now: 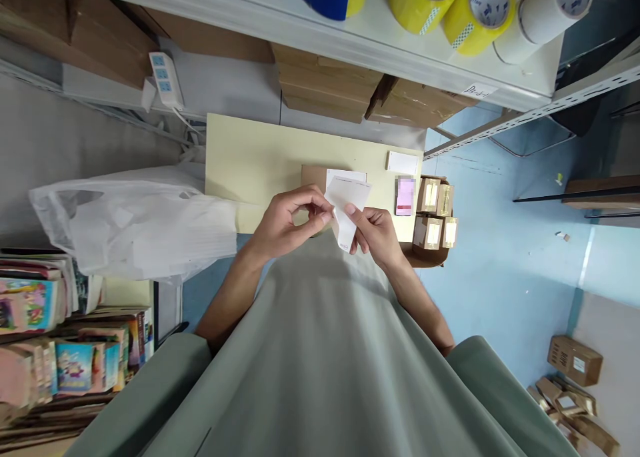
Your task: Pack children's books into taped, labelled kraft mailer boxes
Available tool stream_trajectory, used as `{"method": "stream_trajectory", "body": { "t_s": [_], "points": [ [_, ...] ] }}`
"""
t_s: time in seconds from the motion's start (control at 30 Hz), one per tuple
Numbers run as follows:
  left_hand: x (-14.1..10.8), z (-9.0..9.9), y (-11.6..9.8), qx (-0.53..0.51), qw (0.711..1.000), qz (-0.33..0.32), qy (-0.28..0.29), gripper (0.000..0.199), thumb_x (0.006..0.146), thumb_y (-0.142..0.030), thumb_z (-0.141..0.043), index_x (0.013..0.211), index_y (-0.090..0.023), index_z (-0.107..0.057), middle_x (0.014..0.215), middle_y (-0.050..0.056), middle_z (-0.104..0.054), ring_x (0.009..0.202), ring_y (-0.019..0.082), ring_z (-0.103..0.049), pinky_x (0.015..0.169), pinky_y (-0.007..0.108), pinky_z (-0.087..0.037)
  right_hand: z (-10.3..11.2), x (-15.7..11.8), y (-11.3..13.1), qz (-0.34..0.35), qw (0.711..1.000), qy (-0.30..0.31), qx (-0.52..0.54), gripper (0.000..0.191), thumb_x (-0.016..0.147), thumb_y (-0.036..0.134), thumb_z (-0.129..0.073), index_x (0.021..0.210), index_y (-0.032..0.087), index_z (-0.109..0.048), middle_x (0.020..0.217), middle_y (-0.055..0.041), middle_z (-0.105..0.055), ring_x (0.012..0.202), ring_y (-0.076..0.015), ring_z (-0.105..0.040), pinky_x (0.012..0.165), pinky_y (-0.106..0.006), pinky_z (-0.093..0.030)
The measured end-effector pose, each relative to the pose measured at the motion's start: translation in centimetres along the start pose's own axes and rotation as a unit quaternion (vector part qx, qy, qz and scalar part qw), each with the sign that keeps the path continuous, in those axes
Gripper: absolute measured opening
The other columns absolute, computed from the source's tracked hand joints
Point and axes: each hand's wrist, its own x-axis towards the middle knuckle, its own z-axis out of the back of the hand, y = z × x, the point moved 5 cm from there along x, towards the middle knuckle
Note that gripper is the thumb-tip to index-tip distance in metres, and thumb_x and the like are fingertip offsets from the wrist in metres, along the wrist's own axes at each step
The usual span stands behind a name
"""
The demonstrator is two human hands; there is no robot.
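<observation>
My right hand (pixel 376 235) grips a white paper label (pixel 350 193), its thumb on the label's face and its fingers behind. At the label's left edge, my left hand (pixel 295 220) has thumb and forefinger pinched on the paper, near a bent lower part with a small printed mark. The print on the label is too small to read. Just beyond both hands, a brown cardboard box (pixel 313 175) lies on the pale yellow table (pixel 250 160). Another white sheet (pixel 360 175) rests on the box, partly hidden by the label.
Right on the table are a phone (pixel 405 197) and a small white block (pixel 403 163). A carton of small boxes (pixel 429 195) stands beside it. Left are a white plastic bag (pixel 145 223) and stacked books (pixel 75 367). A shelf (pixel 400 60) with tape rolls (pixel 425 7) overhangs the far side.
</observation>
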Motion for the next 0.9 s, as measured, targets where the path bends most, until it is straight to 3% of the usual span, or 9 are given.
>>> {"method": "stream_trajectory", "body": {
  "t_s": [0.13, 0.33, 0.47, 0.63, 0.77, 0.9],
  "points": [
    [-0.2, -0.1, -0.3, 0.009, 1.000, -0.011, -0.006, 0.020, 0.097, -0.037, -0.076, 0.083, -0.023, -0.071, 0.080, 0.003, -0.067, 0.075, 0.018, -0.060, 0.070, 0.034, -0.051, 0.2, 0.6, -0.9, -0.006, 0.999, -0.021, -0.036, 0.078, 0.089, 0.095, -0.070, 0.054, 0.027, -0.052, 0.041, 0.0027, -0.052, 0.041, -0.0167, -0.061, 0.046, -0.028, -0.047],
    [-0.4, -0.5, -1.2, 0.046, 0.999, -0.019, -0.007, 0.020, 0.099, -0.035, -0.074, 0.083, -0.023, -0.070, 0.079, 0.002, -0.067, 0.075, 0.018, -0.060, 0.073, 0.034, -0.051, 1.7, 0.7, -1.1, 0.040, 0.963, -0.137, -0.230, 0.059, 0.090, 0.085, -0.079, 0.093, 0.026, -0.077, 0.046, 0.0085, -0.053, 0.045, -0.0152, -0.058, 0.056, -0.027, -0.046],
    [-0.6, -0.7, -1.4, 0.078, 0.997, -0.028, 0.002, 0.018, 0.099, -0.032, -0.073, 0.083, -0.023, -0.070, 0.080, 0.002, -0.067, 0.074, 0.017, -0.059, 0.073, 0.033, -0.052, 1.5, -1.3, 0.8, 0.084, 0.976, -0.086, -0.179, 0.055, 0.102, 0.080, -0.066, 0.103, 0.027, -0.082, 0.051, 0.0075, -0.057, 0.044, -0.0138, -0.054, 0.057, -0.029, -0.046],
    [-0.8, -1.1, -1.3, 0.103, 0.994, -0.043, 0.013, 0.014, 0.098, -0.026, -0.072, 0.085, -0.024, -0.070, 0.082, 0.001, -0.068, 0.075, 0.017, -0.060, 0.072, 0.034, -0.052, 1.1, -2.8, 2.8, 0.090, 0.985, -0.056, -0.138, 0.045, 0.095, 0.072, -0.081, 0.102, 0.028, -0.083, 0.047, 0.0122, -0.043, 0.043, -0.0128, -0.049, 0.057, -0.030, -0.047],
    [-1.1, -1.4, -1.6, 0.107, 0.992, -0.072, 0.017, 0.012, 0.098, -0.019, -0.070, 0.089, -0.027, -0.071, 0.085, 0.000, -0.069, 0.076, 0.017, -0.060, 0.072, 0.035, -0.052, 1.0, -2.4, 2.7, 0.100, 0.982, -0.049, -0.152, 0.030, 0.101, 0.055, -0.078, 0.100, 0.025, -0.080, 0.049, 0.0120, -0.046, 0.044, -0.0113, -0.051, 0.061, -0.030, -0.048],
    [-1.2, -1.1, -0.9, 0.127, 0.990, -0.050, 0.019, 0.011, 0.095, -0.021, -0.069, 0.085, -0.025, -0.068, 0.084, 0.001, -0.068, 0.076, 0.017, -0.060, 0.075, 0.035, -0.053, 1.3, -2.0, 1.8, 0.075, 0.985, -0.054, -0.147, 0.040, 0.100, 0.066, -0.075, 0.095, 0.026, -0.075, 0.049, 0.0105, -0.050, 0.043, -0.0127, -0.052, 0.055, -0.029, -0.045]
  ]
}}
